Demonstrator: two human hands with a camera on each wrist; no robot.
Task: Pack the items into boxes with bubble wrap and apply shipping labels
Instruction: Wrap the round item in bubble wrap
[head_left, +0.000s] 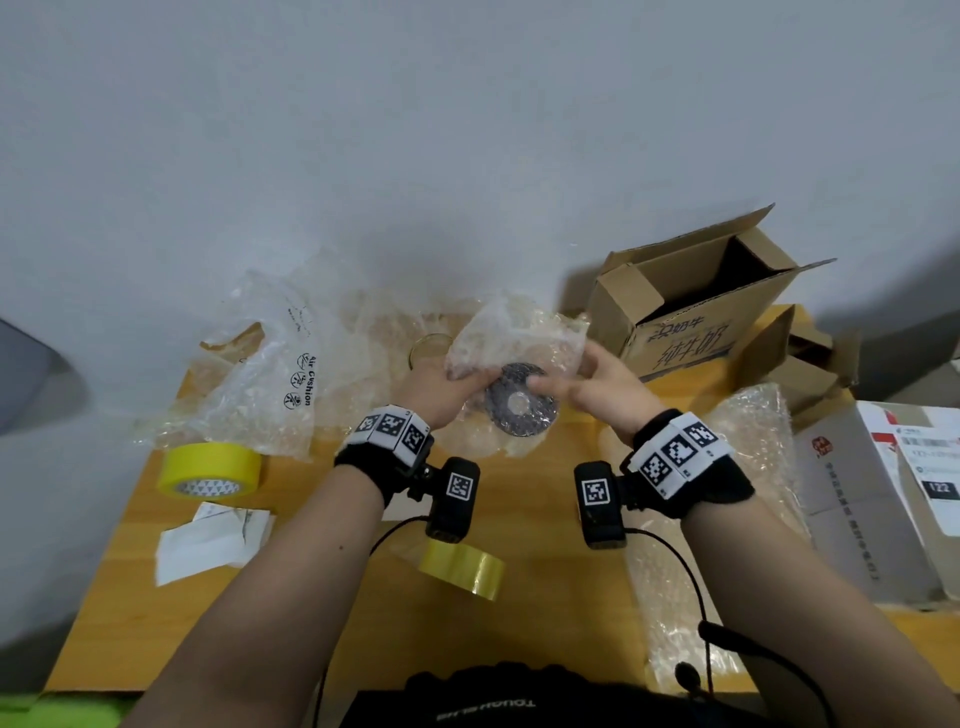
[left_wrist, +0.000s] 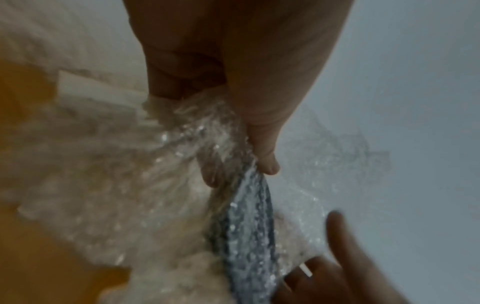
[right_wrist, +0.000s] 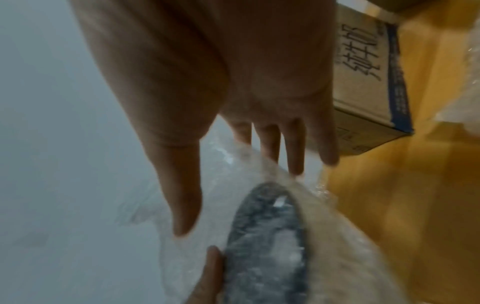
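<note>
A dark round disc (head_left: 521, 402) with a centre hole lies half inside a sheet of bubble wrap (head_left: 514, 332), held above the wooden table (head_left: 363, 623). My left hand (head_left: 441, 387) grips the disc's left rim and the wrap together, thumb on top; the left wrist view shows the disc (left_wrist: 246, 236) edge-on under the left hand (left_wrist: 241, 170). My right hand (head_left: 597, 384) is at the disc's right side with straight fingers. In the right wrist view the right hand (right_wrist: 241, 193) has fingertips against the wrap's far edge above the disc (right_wrist: 267, 242). An open cardboard box (head_left: 685, 332) stands at the back right.
Left of the hands are an air-cushion bag (head_left: 260, 374), a yellow tape roll (head_left: 210, 470) and white label papers (head_left: 208, 540). A clear tape roll (head_left: 462, 566) lies near me. Bubble wrap (head_left: 727, 519) and grey parcels (head_left: 883, 493) fill the right side.
</note>
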